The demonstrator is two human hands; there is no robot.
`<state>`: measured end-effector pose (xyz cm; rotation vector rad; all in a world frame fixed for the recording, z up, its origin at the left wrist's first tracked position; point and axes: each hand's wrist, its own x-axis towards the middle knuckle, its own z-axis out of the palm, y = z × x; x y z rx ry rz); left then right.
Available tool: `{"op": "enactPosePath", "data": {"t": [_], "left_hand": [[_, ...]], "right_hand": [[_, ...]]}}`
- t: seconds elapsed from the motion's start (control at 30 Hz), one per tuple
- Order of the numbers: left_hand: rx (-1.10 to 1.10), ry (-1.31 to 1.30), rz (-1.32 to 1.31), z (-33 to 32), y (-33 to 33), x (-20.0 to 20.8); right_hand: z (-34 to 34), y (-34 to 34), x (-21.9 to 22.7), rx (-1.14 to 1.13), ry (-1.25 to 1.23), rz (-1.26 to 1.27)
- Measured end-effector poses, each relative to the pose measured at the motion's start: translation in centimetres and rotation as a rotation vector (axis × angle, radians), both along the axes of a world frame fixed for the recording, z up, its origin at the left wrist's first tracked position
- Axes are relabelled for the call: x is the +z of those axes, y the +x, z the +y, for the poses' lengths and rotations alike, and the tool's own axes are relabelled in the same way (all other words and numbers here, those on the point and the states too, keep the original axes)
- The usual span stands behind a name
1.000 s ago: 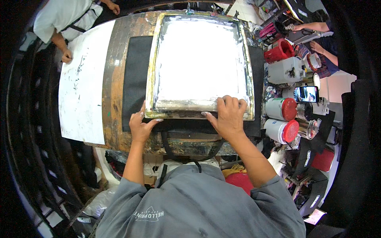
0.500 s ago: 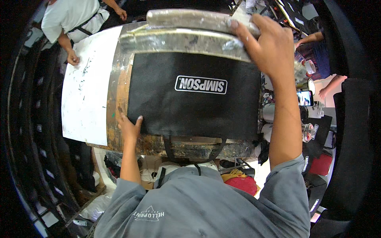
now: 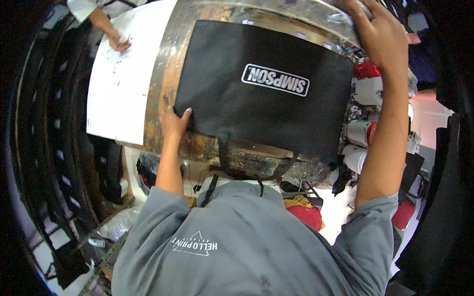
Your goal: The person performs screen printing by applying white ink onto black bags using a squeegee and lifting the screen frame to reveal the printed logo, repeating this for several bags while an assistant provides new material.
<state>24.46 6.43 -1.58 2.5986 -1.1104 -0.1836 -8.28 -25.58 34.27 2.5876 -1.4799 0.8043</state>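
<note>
A black fabric bag (image 3: 222, 89) with a white printed logo (image 3: 275, 80) lies flat on a paint-stained table (image 3: 168, 64). Its loop handle (image 3: 224, 158) hangs over the near edge. My left hand (image 3: 174, 123) rests at the bag's near left corner, thumb apart from the fingers and nothing held. At the far right, my right hand (image 3: 385, 42) is closed round the end of a greyish, smeared screen-printing frame (image 3: 326, 18), raised beyond the bag's far edge. The top of the picture cuts off part of the frame and of that hand's fingers.
A white sheet (image 3: 126, 89) covers the table's left part, with another person's hand (image 3: 118, 42) over it. Tubs (image 3: 358, 132) crowd the right side. Dark racks (image 3: 64, 123) stand at the left. A red round seat (image 3: 306, 217) is below the near edge.
The view has shifted, so the table and bag sit higher and tilted in the picture. My right hand and the frame are nearer the top edge. My left hand stays at the bag's corner.
</note>
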Motion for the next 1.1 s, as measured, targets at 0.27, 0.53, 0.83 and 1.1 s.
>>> {"op": "enactPosePath", "data": {"t": [0.27, 0.53, 0.83, 1.1], "left_hand": [[0.056, -0.026, 0.664, 1.1, 6.3, -1.0], [-0.043, -0.106, 1.040, 2.7, 6.0, 0.6], [0.229, -0.339, 1.314, 4.5, 1.1, 4.9], [0.398, -0.811, 1.603, 5.6, -3.1, 4.1]], "right_hand": [[2.1, 0.8, 0.2, 0.074, -0.067, 0.025], [-4.7, -2.8, -3.0, 0.114, -0.218, 0.236], [-0.9, -1.4, -2.6, 0.125, -0.211, 0.188], [0.3, -1.1, -2.3, 0.112, -0.181, 0.140]]}}
